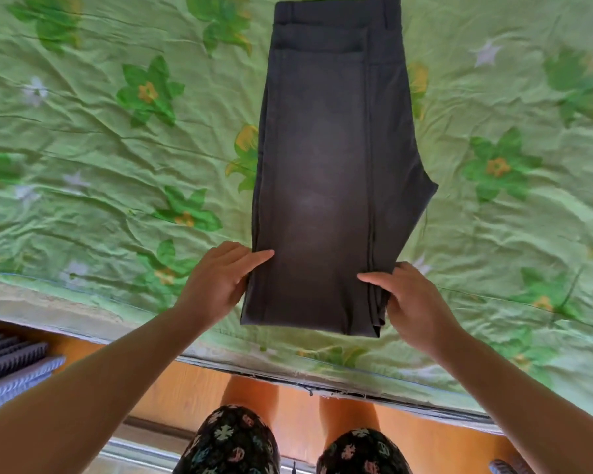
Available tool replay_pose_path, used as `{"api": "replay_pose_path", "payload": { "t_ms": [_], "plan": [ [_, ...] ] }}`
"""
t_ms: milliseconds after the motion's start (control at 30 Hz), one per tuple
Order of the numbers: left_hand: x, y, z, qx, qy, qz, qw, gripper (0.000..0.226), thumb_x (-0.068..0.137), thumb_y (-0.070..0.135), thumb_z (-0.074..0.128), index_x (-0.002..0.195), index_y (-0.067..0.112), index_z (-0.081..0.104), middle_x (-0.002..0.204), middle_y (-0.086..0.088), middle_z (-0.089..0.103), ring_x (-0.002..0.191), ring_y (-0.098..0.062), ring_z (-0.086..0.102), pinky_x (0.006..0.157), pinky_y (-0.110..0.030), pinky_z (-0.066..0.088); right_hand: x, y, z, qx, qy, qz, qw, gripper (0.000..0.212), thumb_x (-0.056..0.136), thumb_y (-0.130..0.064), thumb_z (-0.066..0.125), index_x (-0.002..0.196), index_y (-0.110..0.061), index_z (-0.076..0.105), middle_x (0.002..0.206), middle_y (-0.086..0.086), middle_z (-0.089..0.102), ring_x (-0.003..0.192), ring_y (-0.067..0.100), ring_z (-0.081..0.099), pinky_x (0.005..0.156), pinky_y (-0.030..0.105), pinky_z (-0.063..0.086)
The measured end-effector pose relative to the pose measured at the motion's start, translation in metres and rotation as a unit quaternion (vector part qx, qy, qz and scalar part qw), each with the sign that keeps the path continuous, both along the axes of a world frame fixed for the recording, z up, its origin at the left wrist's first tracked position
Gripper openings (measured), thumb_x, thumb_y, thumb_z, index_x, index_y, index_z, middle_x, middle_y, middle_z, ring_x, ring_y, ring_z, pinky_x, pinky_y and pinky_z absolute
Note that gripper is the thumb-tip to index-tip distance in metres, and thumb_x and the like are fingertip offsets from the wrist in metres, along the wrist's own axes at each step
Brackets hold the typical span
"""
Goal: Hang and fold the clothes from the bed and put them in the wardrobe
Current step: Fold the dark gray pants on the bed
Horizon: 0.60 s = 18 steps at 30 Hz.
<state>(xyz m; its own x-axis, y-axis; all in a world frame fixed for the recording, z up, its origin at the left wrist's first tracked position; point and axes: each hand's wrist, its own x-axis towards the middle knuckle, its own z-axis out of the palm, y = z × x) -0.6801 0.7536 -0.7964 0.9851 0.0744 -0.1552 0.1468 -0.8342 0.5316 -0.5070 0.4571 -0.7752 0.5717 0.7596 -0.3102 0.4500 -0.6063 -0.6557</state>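
Note:
Dark grey trousers (329, 172) lie lengthwise on the bed, folded leg over leg, waistband at the far end and the near fold toward me. My left hand (216, 282) holds the near left edge, thumb on top of the cloth and fingers curled under it. My right hand (411, 299) grips the near right edge the same way, thumb lying across the top and fingers beneath the stacked layers. The wardrobe is out of view.
A wrinkled green bedsheet (117, 148) with a flower print covers the bed. Its near edge (220, 357) runs across in front of my knees, above the wooden bed frame (185, 388). A striped grey fabric item (11, 367) lies low at the left.

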Motion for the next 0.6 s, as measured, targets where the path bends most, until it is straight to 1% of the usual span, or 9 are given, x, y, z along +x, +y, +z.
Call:
{"api": "replay_pose_path", "payload": {
  "t_ms": [100,200,267,333,400,433,467,533,600],
  "plan": [
    [0.014,0.01,-0.001,0.006,-0.044,-0.014,0.999,0.047,0.081,0.007,0.056,0.126,0.015,0.066,0.099,-0.001,0.061,0.09,-0.027,0.054,0.081,-0.039,0.049,0.015,0.0,0.0,0.016,-0.165,0.09,0.982,0.06,0.057,0.015,0.065,0.108,-0.013,0.076,0.098,0.009,0.065,0.094,0.037,0.06,0.076,0.048,0.053],
    [0.036,0.021,0.001,-0.015,-0.083,0.045,0.995,0.033,0.078,0.01,0.069,0.111,0.015,0.074,0.114,-0.004,0.051,0.106,-0.026,0.052,0.092,-0.034,0.044,0.041,0.009,0.002,0.05,-0.155,0.036,0.986,0.055,0.061,0.017,0.074,0.104,-0.017,0.078,0.128,0.019,0.054,0.121,0.04,0.051,0.093,0.053,0.05],
    [0.057,0.028,0.007,-0.118,-0.066,0.09,0.987,0.031,0.074,0.006,0.072,0.104,0.01,0.074,0.122,-0.004,0.055,0.115,-0.027,0.054,0.101,-0.038,0.044,0.062,0.022,0.011,0.095,-0.132,0.035,0.986,0.035,0.073,0.004,0.076,0.1,-0.017,0.078,0.145,0.02,0.047,0.14,0.045,0.038,0.112,0.054,0.035],
    [0.085,0.037,0.024,-0.241,-0.015,0.185,0.952,0.02,0.081,0.02,0.066,0.099,0.013,0.074,0.105,-0.008,0.072,0.097,-0.023,0.065,0.09,-0.045,0.054,0.084,0.04,0.024,0.12,-0.045,-0.012,0.992,0.034,0.081,0.0,0.076,0.097,-0.03,0.075,0.134,0.012,0.063,0.138,0.035,0.047,0.115,0.054,0.029],
    [0.119,0.052,0.043,-0.296,0.007,0.251,0.922,0.024,0.084,0.047,0.059,0.088,0.027,0.073,0.083,0.003,0.073,0.077,-0.009,0.062,0.075,-0.032,0.054,0.117,0.064,0.043,0.143,0.084,-0.143,0.976,0.021,0.08,-0.021,0.082,0.074,-0.035,0.068,0.077,0.0,0.07,0.084,0.012,0.064,0.091,0.039,0.047],
    [0.139,0.06,0.049,-0.332,-0.015,0.272,0.903,0.029,0.084,0.05,0.06,0.085,0.024,0.073,0.079,0.004,0.069,0.076,-0.008,0.058,0.072,-0.028,0.049,0.138,0.08,0.05,0.17,0.12,-0.207,0.956,0.025,0.076,-0.038,0.081,0.068,-0.025,0.062,0.061,-0.005,0.057,0.064,0.006,0.053,0.071,0.031,0.046],
    [0.16,0.071,0.053,-0.371,-0.044,0.301,0.877,0.035,0.086,0.049,0.062,0.088,0.016,0.072,0.081,-0.001,0.066,0.079,-0.011,0.057,0.074,-0.031,0.045,0.162,0.096,0.055,0.196,0.143,-0.25,0.937,0.036,0.072,-0.049,0.079,0.067,-0.018,0.06,0.058,-0.007,0.051,0.059,0.005,0.047,0.062,0.026,0.041],
    [0.202,0.091,0.054,-0.46,-0.061,0.347,0.815,0.043,0.093,0.042,0.063,0.106,0.002,0.068,0.099,-0.009,0.07,0.091,-0.02,0.063,0.082,-0.036,0.05,0.209,0.123,0.055,0.241,0.268,-0.283,0.889,0.042,0.073,-0.051,0.081,0.076,-0.01,0.07,0.075,-0.001,0.067,0.069,0.014,0.063,0.066,0.029,0.049],
    [0.223,0.097,0.043,-0.546,0.009,0.341,0.766,0.036,0.1,0.034,0.059,0.121,0.006,0.066,0.121,-0.01,0.071,0.11,-0.022,0.068,0.094,-0.037,0.055,0.239,0.142,0.044,0.175,0.429,-0.272,0.844,0.035,0.08,-0.045,0.078,0.092,-0.012,0.079,0.1,0.008,0.077,0.087,0.024,0.075,0.071,0.032,0.058]
  ]
}}
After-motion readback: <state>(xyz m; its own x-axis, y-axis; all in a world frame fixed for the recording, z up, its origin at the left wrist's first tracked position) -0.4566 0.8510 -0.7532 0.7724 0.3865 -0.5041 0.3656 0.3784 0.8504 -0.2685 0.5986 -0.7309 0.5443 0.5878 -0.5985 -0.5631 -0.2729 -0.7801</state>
